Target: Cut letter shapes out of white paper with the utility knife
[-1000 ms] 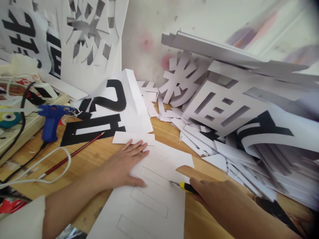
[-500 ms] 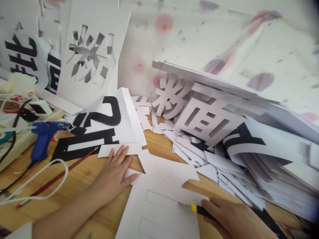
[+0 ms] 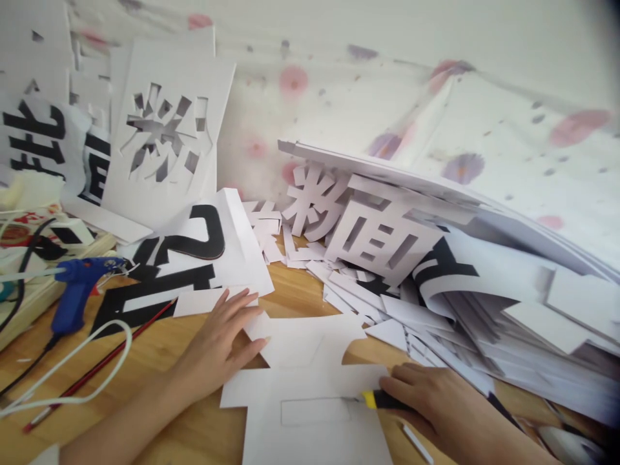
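Note:
A white foam-board cutout with pencilled rectangles lies on the wooden table at the bottom centre. My right hand grips a yellow and black craft knife, its blade tip at the right end of the upper drawn rectangle. My left hand rests with fingers spread, touching the cutout's upper left part and a narrow white strip. Just beyond lies a white sheet with black printed shapes.
A blue glue gun, its cable and a red pencil are on the left. White cut-out characters and a heap of board scraps fill the right. A board with cut holes leans at the back left.
The cutout has turned so that its drawn rectangle lies nearly level. My left hand has shifted with its upper part. The camera view has tilted up slightly; the knife stays in my right hand.

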`<state>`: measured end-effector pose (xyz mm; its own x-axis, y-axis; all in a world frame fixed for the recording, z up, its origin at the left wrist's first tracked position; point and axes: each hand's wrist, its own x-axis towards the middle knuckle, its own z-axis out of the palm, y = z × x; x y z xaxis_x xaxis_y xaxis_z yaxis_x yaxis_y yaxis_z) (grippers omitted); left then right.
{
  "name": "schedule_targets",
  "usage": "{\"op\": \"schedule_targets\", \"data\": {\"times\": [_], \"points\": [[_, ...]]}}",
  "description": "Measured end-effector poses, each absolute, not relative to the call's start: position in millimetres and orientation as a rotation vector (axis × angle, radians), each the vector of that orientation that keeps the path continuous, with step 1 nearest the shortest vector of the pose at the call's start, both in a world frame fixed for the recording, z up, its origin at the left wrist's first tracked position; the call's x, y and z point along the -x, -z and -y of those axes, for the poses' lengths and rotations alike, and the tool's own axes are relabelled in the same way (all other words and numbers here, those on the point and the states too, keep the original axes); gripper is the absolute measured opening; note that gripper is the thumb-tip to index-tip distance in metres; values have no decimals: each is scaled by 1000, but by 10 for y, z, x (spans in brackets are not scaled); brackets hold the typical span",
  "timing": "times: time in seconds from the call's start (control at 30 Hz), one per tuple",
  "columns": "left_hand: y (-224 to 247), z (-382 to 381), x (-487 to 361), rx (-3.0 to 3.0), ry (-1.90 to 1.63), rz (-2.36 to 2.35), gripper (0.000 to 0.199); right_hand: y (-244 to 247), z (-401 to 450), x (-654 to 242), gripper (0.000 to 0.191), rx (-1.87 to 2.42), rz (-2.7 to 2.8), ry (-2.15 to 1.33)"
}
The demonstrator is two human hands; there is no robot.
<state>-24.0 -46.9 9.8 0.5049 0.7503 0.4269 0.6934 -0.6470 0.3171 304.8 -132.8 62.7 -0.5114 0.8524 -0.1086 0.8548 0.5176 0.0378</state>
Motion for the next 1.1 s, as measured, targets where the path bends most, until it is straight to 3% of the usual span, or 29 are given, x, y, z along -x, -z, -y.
{"op": "schedule_targets", "data": {"times": [0.2,0.5,0.7,0.77,0.9,0.97,1.1], "points": [[-394,384,-27,-2624,-661,-1021,34,-582,1023,-2875,8,-1378,-2634,23],[69,299,-353,-2719,-293,-932,45,-734,632,-2715,12,-1262,-2716,39],[94,322,-365,-2714,-304,-953,45,-828,722,-3007,19,-1679,-2686,208],[99,310,-378,-2699,-312,-1017,46,-747,825,-3039,20,-2001,-2543,484],[109,261,-376,-2609,-407,-1279,46,-416,1035,-2898,28,-2395,-1975,1675],[82,244,-355,-2561,-467,-1331,40,-287,1095,-2789,31,-2517,-1694,2092],[-40,238,-282,-2538,-536,-1383,33,-242,1068,-2624,34,-2549,-1484,2430]]}}
